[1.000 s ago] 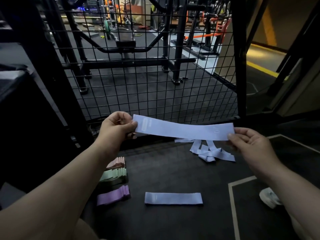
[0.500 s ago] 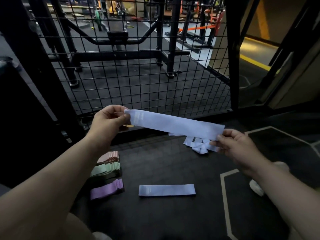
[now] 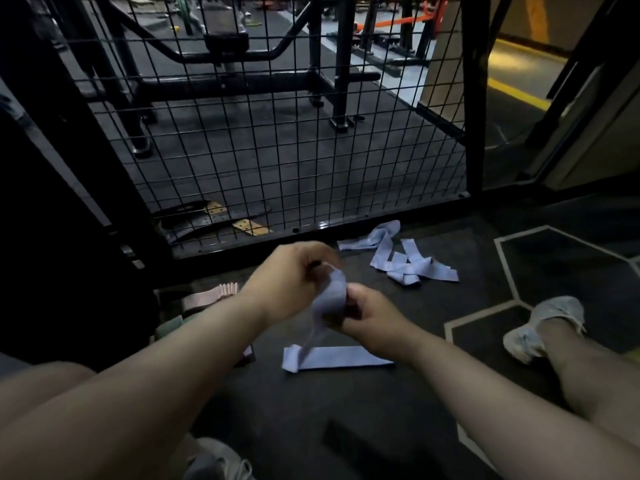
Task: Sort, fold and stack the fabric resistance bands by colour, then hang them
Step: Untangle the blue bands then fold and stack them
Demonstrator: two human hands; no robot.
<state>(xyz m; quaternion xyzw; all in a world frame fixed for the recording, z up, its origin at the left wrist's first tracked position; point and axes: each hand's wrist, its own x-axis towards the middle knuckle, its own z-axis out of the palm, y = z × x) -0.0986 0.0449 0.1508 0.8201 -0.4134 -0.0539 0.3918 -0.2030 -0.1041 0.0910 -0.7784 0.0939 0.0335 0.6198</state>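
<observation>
Both hands meet at mid-frame around one light blue band (image 3: 329, 295), which is doubled over between them and hangs down. My left hand (image 3: 291, 282) pinches its upper end; my right hand (image 3: 367, 311) grips it from the right. Below them a folded light blue band (image 3: 341, 358) lies flat on the dark floor. A loose heap of light blue bands (image 3: 398, 259) lies farther back by the mesh fence. At the left, behind my left forearm, stand folded stacks: pink (image 3: 213, 294), green (image 3: 169, 329), and a purple stack that shows only as an edge (image 3: 247, 355).
A black wire mesh fence (image 3: 277, 150) runs across just beyond the bands, with gym frames behind it. My right leg and a white shoe (image 3: 540, 327) lie at the right on the floor with white hexagon lines. A dark block fills the left side.
The band was stretched flat between my two hands held apart; my hands have come together and lowered, and the band is now doubled over. The camera has tipped downward.
</observation>
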